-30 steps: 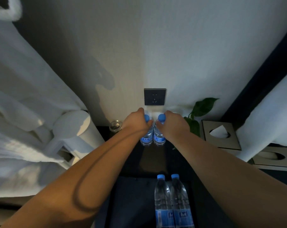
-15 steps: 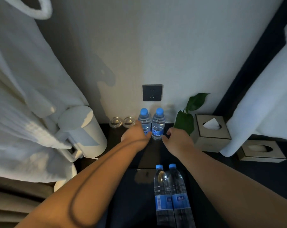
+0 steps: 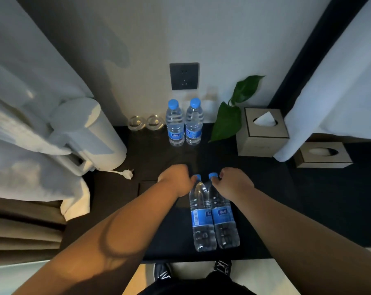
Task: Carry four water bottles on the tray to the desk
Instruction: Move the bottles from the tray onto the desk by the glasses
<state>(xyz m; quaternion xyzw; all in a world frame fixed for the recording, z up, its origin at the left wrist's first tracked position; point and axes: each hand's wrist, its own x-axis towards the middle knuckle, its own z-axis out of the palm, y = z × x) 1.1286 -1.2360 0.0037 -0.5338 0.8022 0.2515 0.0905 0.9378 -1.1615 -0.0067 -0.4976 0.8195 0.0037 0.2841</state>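
Two clear water bottles with blue caps, the far left bottle (image 3: 175,124) and the far right bottle (image 3: 194,123), stand side by side on the dark desk (image 3: 312,201) against the wall. Two more, the near left bottle (image 3: 201,218) and the near right bottle (image 3: 223,218), stand together on the dark tray (image 3: 167,233) at the desk's front edge. My left hand (image 3: 176,180) closes its fingertips on the near left bottle's cap. My right hand (image 3: 233,182) pinches the near right bottle's cap.
A white kettle (image 3: 88,135) with a loose plug (image 3: 127,173) stands at the left under a hanging white robe (image 3: 20,103). Two glasses (image 3: 145,122), a wall socket (image 3: 184,76), a green plant (image 3: 231,118) and two tissue boxes (image 3: 262,133) line the back and right.
Both hands let go of the two far bottles, now standing by the wall, and drew back to the caps of the two near bottles. My view pulled back and down.
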